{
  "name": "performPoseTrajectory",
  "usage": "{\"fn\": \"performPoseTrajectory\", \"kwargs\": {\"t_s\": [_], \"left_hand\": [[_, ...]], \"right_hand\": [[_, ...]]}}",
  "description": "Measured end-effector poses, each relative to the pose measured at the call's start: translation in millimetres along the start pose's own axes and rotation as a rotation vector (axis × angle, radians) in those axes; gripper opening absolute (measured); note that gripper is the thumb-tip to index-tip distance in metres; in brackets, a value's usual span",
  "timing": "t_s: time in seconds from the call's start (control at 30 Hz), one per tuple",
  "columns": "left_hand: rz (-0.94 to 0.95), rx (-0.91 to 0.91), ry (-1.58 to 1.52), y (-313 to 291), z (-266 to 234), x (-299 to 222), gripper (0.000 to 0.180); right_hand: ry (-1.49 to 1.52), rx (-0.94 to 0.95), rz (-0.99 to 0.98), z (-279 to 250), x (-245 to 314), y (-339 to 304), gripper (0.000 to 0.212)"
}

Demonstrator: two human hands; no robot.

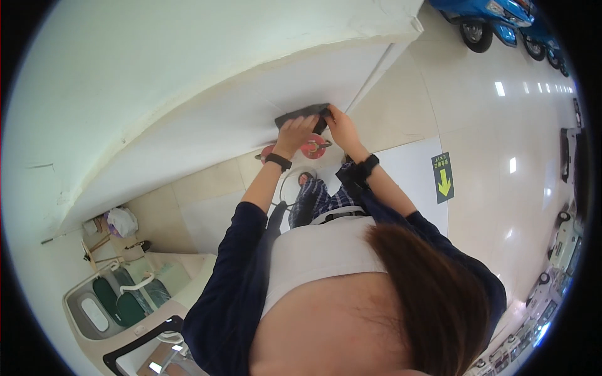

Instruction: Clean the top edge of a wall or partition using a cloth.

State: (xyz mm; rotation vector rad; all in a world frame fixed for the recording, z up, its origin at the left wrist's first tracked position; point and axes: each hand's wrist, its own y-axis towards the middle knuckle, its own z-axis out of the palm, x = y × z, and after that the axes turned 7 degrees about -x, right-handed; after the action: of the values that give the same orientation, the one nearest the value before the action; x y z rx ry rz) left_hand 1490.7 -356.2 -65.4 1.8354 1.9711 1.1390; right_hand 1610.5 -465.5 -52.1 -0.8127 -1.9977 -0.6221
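A dark, cloth-like piece [291,116] lies against the white wall face in front of me. My left hand [297,133] rests over its near side with the fingers curled onto it. At its right end, my right hand [343,130] pinches the edge between thumb and fingers. Below the hands stand two red fire extinguishers; the right extinguisher [313,147] shows its round top, while the left extinguisher [267,152] is partly hidden by my left wrist. Both wrists wear dark bands.
The white wall [188,119] curves along the front and left. A green floor sign with a yellow arrow [444,178] lies to my right. Blue scooters [486,19] stand at the far right, and a small white vehicle with green seats [125,301] is at the lower left.
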Motion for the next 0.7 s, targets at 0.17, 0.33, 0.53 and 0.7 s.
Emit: {"fn": "performPoseTrajectory", "kwargs": {"t_s": [0.17, 0.33, 0.53, 0.7], "left_hand": [[-0.044, 0.268, -0.292, -16, 12, -15, 0.046], [-0.225, 0.068, -0.298, 41, -20, -4, 0.042], [-0.381, -0.346, -0.16, 113, -58, 15, 0.034], [-0.287, -0.043, -0.188, 50, -25, 1, 0.032]], "right_hand": [[-0.069, -0.013, 0.1, 26, -43, -4, 0.023], [0.104, -0.079, 0.156, -29, 35, 2, 0.018], [0.129, -0.254, -0.221, -84, 120, 29, 0.014], [-0.189, -0.041, -0.125, -57, 69, 16, 0.014]]}}
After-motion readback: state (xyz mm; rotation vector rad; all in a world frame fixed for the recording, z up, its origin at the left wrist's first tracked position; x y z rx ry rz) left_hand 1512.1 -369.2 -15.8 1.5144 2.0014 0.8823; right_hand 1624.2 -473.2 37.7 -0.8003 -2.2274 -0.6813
